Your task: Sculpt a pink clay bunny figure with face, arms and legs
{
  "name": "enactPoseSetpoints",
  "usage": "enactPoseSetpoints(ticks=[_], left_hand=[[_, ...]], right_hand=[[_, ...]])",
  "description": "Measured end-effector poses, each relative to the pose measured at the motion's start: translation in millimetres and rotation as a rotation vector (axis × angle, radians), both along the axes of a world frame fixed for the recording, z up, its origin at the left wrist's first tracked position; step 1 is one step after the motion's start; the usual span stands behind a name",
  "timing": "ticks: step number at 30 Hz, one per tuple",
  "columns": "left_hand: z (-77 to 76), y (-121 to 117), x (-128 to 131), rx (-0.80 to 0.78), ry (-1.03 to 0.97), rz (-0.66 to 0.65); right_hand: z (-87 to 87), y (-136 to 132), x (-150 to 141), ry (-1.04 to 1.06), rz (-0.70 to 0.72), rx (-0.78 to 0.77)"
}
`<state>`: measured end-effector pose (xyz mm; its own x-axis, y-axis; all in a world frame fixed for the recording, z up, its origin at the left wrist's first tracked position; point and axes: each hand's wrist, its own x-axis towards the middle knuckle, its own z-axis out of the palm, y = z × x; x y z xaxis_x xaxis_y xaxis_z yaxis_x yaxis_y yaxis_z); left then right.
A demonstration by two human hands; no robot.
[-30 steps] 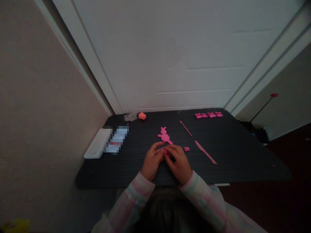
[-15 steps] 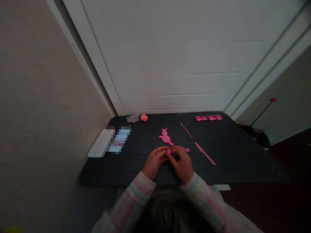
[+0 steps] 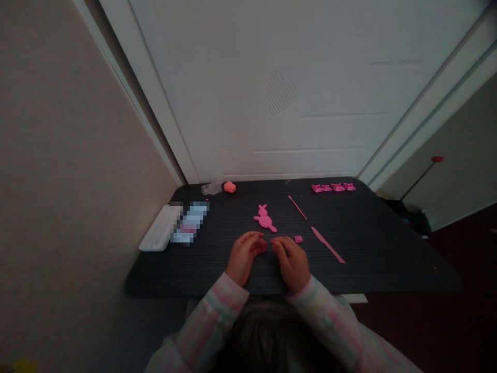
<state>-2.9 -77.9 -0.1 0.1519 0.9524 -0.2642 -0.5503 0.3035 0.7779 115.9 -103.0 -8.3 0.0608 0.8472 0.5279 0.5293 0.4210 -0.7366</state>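
Observation:
My left hand [image 3: 244, 257] is over the near part of the table, its fingers loosely curved with a gap before the thumb and nothing visible in them. Facing it across a narrow gap is my right hand [image 3: 292, 261], thumb and fingers bent together. Whatever those fingers hold, if anything, is hidden. Just beyond both hands lies a flat pink clay rabbit [image 3: 265, 220] with ears, a round body and short limbs. A small pink clay lump [image 3: 298, 239] rests beside my right hand. Farther right are a pink modelling knife [image 3: 328, 245] and a thin pink modelling stick [image 3: 297, 207].
The dark table [image 3: 373, 259] stands against a white door. Along its far edge are an orange clay lump [image 3: 230, 187], clear plastic wrap [image 3: 212, 188] and several pink folded pieces [image 3: 337, 187]. A white case [image 3: 157, 233] and a blurred-out rectangular item [image 3: 192, 223] lie at left.
My hands have drawn apart at the fingertips. The small pink clay piece that showed between them is out of sight. The lump beside my right hand is more exposed.

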Motion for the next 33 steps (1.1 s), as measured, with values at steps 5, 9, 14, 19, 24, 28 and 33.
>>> enactPoseSetpoints(ticks=[5, 9, 14, 19, 24, 28, 33], left_hand=[[-1.4, 1, 0, -0.003, 0.000, -0.002], [-1.3, 1, 0, -0.007, -0.004, 0.012], [1.0, 0, 0, -0.012, -0.005, 0.025], [1.8, 0, 0, -0.013, -0.007, 0.015], [0.9, 0, 0, -0.015, -0.008, 0.014], [1.0, 0, 0, -0.024, -0.005, 0.031], [2.1, 0, 0, -0.025, -0.002, 0.029]], right_hand=[[-0.7, 1, -1, 0.013, 0.014, -0.024], [-5.2, 3, -2, 0.064, -0.029, -0.016], [-8.3, 2, -1, 0.111, -0.042, -0.024], [-4.0, 1, -1, 0.096, 0.011, -0.037], [-0.9, 1, 0, 0.097, 0.031, -0.026], [-7.0, 3, 0, 0.122, -0.004, -0.020], [-14.2, 4, -1, 0.166, -0.021, -0.010]])
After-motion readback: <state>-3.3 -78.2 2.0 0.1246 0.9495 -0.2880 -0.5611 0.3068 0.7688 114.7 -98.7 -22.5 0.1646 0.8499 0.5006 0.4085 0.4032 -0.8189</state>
